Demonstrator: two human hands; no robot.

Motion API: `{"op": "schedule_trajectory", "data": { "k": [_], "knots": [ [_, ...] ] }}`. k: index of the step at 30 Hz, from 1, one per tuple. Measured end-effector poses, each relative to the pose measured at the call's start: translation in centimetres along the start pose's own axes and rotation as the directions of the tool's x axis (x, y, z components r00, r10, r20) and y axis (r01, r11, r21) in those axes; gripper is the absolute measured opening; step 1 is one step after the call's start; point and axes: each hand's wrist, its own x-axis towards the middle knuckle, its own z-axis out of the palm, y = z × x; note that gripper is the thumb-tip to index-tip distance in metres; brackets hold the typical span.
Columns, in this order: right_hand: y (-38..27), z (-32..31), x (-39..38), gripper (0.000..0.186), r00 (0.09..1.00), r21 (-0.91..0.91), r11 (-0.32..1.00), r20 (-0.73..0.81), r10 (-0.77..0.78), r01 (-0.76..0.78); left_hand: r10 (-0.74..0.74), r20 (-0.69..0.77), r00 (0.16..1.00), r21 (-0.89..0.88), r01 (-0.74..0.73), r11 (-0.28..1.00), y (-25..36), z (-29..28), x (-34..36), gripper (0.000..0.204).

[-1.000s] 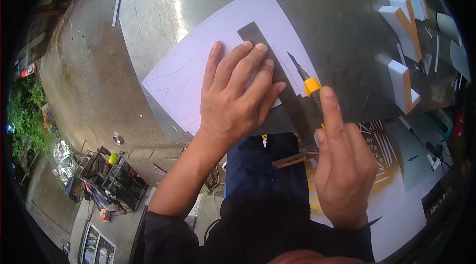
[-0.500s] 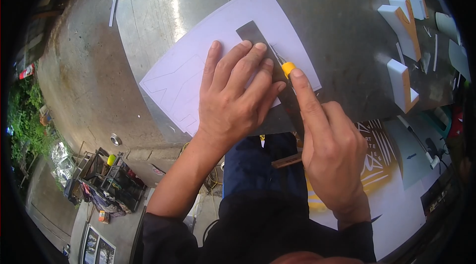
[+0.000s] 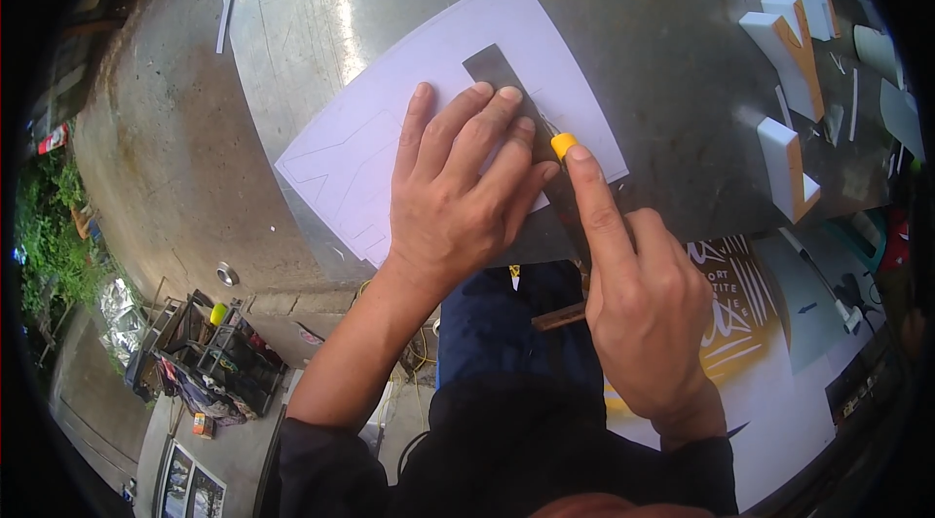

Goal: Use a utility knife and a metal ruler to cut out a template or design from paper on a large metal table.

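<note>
My left hand (image 3: 458,192) lies flat, fingers spread, pressing a dark metal ruler (image 3: 492,66) onto a white sheet (image 3: 390,129) with pencilled outlines. The sheet rests on a shiny metal tabletop (image 3: 662,41). My right hand (image 3: 638,299) grips a utility knife with a yellow tip (image 3: 563,144), index finger stretched along its top. The blade runs along the ruler's right edge, just beside my left fingertips. Most of the knife's body is hidden under my right hand.
Several white foam letter shapes with orange sides (image 3: 794,36) stand at the right of the tabletop, with thin offcut strips near them. A printed orange and white sheet (image 3: 730,309) lies low right. A cluttered cart (image 3: 209,362) sits on the concrete floor below left.
My right hand has pushed the knife up and left along the ruler, closer to my left fingertips. My left hand has stayed pressed on the ruler.
</note>
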Motion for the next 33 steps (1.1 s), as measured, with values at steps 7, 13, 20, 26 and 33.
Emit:
{"op": "schedule_trajectory", "data": {
  "k": [7, 13, 20, 26, 33],
  "knots": [
    [-0.3, -0.5, -0.4, 0.072, 0.999, 0.017, 1.000, 0.037, 0.023, -0.024, -0.023, 0.050, 0.999, -0.033, 0.024, 0.999, 0.0, -0.3, -0.1, 0.038],
    [-0.4, -1.4, -1.2, 0.064, 0.992, -0.002, 0.998, 0.106, 0.064, -0.064, -0.018, 0.056, 0.998, -0.037, 0.020, 0.999, 0.0, -0.4, 0.0, 0.039],
    [0.6, 0.0, -1.7, 0.079, 1.000, 0.032, 0.999, -0.004, 0.013, -0.013, -0.017, 0.056, 0.998, -0.042, 0.020, 0.999, 0.1, -0.3, -0.1, 0.039],
    [0.7, -1.9, -1.6, 0.075, 0.995, 0.171, 0.985, -0.091, 0.031, -0.016, -0.021, 0.056, 0.998, -0.040, 0.023, 0.999, 0.2, -0.4, 0.1, 0.039],
    [0.8, -1.1, 0.8, 0.057, 1.000, 0.125, 0.992, -0.007, 0.005, -0.004, -0.016, 0.044, 0.999, -0.045, 0.018, 0.999, 0.2, -0.3, 0.1, 0.039]
  ]
}}
